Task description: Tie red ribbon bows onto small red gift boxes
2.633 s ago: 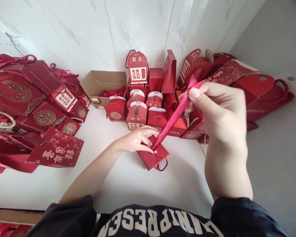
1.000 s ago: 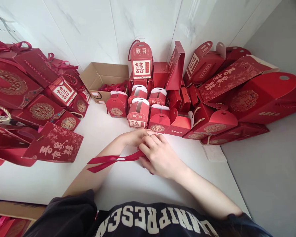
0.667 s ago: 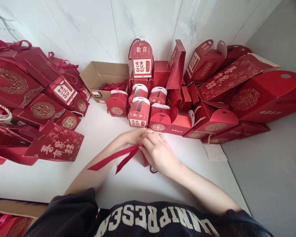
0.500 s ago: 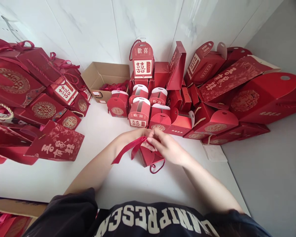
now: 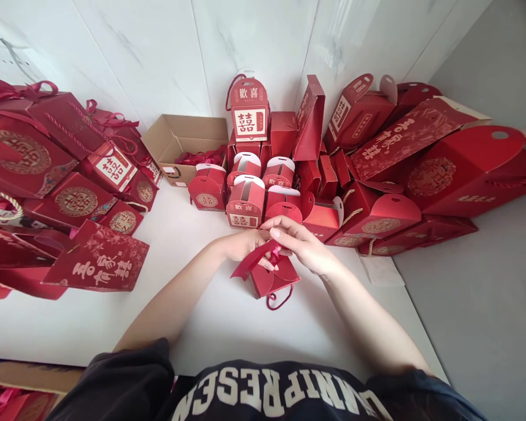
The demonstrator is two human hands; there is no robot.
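Observation:
A red ribbon [image 5: 256,261] hangs bunched between my two hands, its tail pointing to the left. Under it lies a small red gift box [image 5: 274,279] with a dark red cord loop at its near right side. My left hand [image 5: 248,245] is closed on the ribbon from the far left, fingers partly hidden behind it. From the right, my right hand [image 5: 302,242] pinches the ribbon between thumb and fingers, just above the box. The box stays on the white table [image 5: 193,316].
Several small red gift boxes [image 5: 245,202] stand in rows just beyond my hands. Larger red boxes [image 5: 381,213] are stacked at the right, more red boxes [image 5: 76,196] at the left. An open cardboard box [image 5: 179,131] holding red ribbons sits by the tiled wall.
The ribbon's tail has swung right and gathered closer to the small box. My right hand's fingers have lifted and spread slightly, while my left hand has turned above the box.

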